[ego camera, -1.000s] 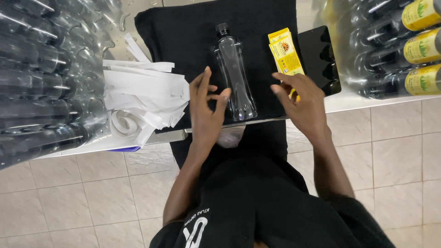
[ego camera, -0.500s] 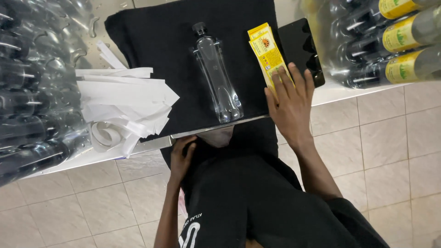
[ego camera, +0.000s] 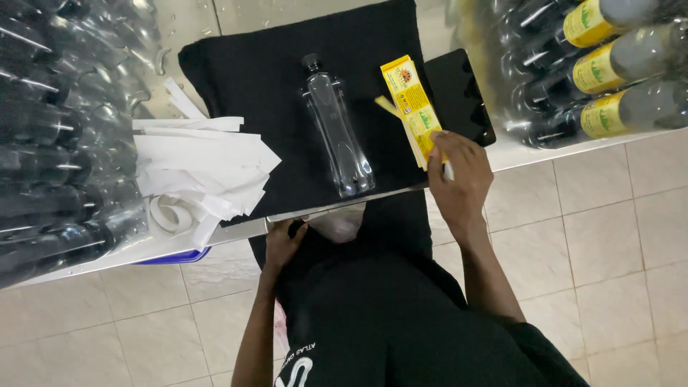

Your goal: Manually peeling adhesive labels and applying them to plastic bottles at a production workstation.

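Right hand [ego camera: 459, 175] pinches the near end of the yellow label strips [ego camera: 412, 109], fingers closed on them; the clear empty bottle [ego camera: 337, 136] lies just left of that grip on the black cloth [ego camera: 251, 64]. Peel one strip cleanly, I'd say. Left hand [ego camera: 283, 240] rests curled below the table edge, holding nothing visible

White paper strips [ego camera: 201, 161] left of a clear empty bottle [ego camera: 337, 132] on black cloth [ego camera: 265, 79]; labelled bottles [ego camera: 609, 72] far right.

Beige tiled floor [ego camera: 609, 236], seemingly metal counter [ego camera: 545, 147]
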